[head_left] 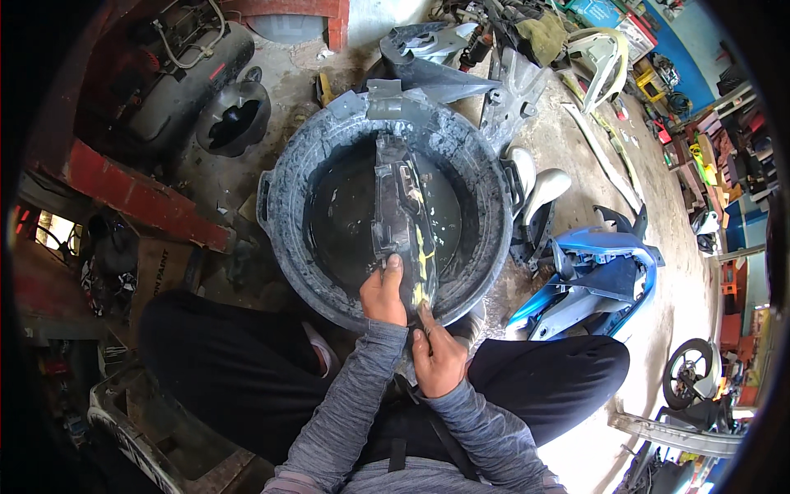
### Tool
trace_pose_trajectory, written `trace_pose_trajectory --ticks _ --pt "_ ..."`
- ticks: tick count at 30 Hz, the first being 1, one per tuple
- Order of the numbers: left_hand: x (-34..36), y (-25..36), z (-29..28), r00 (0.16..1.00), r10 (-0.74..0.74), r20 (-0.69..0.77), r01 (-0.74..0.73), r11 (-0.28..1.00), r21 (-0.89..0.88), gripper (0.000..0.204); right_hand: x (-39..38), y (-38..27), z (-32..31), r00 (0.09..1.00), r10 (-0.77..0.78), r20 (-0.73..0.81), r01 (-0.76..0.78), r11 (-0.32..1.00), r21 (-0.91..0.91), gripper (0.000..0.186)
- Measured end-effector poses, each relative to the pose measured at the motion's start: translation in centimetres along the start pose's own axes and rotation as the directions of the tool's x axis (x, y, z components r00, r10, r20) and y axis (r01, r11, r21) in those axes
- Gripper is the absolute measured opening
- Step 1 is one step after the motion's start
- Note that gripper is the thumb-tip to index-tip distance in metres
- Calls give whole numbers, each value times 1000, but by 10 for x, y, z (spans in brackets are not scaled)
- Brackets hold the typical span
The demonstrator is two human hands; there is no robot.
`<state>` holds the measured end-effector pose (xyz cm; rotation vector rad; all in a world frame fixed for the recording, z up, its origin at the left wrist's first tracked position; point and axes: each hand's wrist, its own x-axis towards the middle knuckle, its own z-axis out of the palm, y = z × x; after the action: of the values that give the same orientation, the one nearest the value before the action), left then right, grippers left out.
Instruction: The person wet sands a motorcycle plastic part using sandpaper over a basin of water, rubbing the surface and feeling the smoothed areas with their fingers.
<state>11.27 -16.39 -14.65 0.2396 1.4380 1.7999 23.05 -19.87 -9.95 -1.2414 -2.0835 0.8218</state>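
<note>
A long dark plastic motorcycle body panel (403, 214), with yellow and pale patches along its right edge, lies lengthwise over a wide black tub (288, 148). My left hand (384, 294) grips the panel's left side near its close end, thumb on top. At that same end my right hand (441, 359) is closed with the thumb and index finger against the panel's edge; its other fingers are curled underneath and partly hidden. Dark, murky water (341, 222) fills the tub's bottom, below the panel.
My bent knees flank the tub. On the right lies a blue and black motorcycle fairing (601, 280); grey panels (518, 90) are piled behind the tub. To the left are a red metal beam (140, 198), a dark bowl (234, 119) and a tank (197, 78).
</note>
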Motion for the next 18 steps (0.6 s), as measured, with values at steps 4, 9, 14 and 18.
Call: trace_pose_trajectory --ticks 4,9,14,18 --pt "-2 1 1 1000 -14 21 15 1000 -18 47 -6 15 0 997 -68 -21 68 997 -28 37" --pt "-3 4 5 1000 3 14 -4 1000 3 49 4 29 3 977 98 -191 -47 966 255 28" --pt "-3 4 1 999 -22 46 22 1000 1 47 20 19 14 845 534 -17 -387 633 670 13" --pt "-6 7 6 999 10 34 -9 1000 -26 48 29 37 32 870 413 -269 -212 806 552 14"
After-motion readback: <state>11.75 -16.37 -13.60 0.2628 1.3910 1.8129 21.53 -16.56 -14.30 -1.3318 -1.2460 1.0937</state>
